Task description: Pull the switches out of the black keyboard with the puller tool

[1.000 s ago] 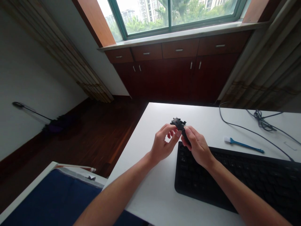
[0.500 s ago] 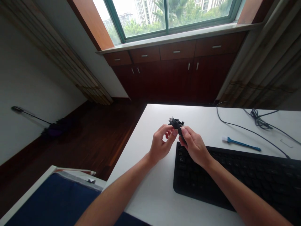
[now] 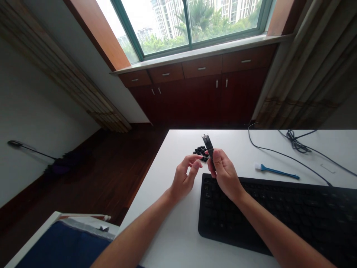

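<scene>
My right hand point(image 3: 225, 174) is closed around a small black tool point(image 3: 207, 143), a keycap puller by its look, held upright above the white table point(image 3: 178, 223). My left hand point(image 3: 184, 176) hovers just left of it, fingers curled and slightly apart, holding nothing I can see. A little pile of black keycaps point(image 3: 199, 152) lies on the table behind the hands. A black keyboard point(image 3: 279, 212) sits right under my right wrist.
A blue cleaning brush point(image 3: 276, 171) lies behind the keyboard, with black cables point(image 3: 295, 143) beyond it. The table's left edge drops to a dark wood floor. A blue pouch point(image 3: 64, 245) rests at lower left. Wooden cabinets stand under the window.
My left hand let go of the tool and drew back to the left. The right hand turned the tool upright, uncovering the keycap pile. The camera tilted down a bit.
</scene>
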The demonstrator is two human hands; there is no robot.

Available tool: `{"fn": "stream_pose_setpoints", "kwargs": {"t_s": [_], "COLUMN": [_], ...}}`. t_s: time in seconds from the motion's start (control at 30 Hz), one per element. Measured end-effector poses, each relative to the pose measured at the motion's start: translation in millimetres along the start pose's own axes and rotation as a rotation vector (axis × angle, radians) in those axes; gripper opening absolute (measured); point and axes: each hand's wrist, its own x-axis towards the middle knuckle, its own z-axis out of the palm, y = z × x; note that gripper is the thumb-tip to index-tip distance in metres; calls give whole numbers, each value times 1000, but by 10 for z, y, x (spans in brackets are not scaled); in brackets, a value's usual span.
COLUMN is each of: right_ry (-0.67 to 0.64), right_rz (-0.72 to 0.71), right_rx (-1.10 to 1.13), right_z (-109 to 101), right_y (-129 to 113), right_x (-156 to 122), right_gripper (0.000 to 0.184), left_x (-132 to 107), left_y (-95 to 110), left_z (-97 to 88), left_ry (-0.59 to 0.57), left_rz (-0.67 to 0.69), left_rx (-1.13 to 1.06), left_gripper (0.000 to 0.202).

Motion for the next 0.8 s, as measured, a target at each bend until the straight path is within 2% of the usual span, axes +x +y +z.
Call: {"fn": "stream_pose_setpoints", "kwargs": {"t_s": [0.2,0.47,0.6,0.8], "right_ry": [84,157,188,182], "right_rz": [23,-43,29,36], "right_rx": [214,174,233,241], "right_z": [-11,-9,-34,-65], "right_y": [-22,-11,-13,4], "right_x": [52,68,81,87], "right_gripper": [35,32,37,36], "left_x": [-2,-28,-31,-39], "left_y": [-54,-42,-39,-41], "left_z": [-15,-11,20,52], "left_ry": [-77,-114,-100,-100], "left_rz": [112,236,224,165], "left_rx": [131,167,137,15], "left_gripper": [22,23,21,23]}}
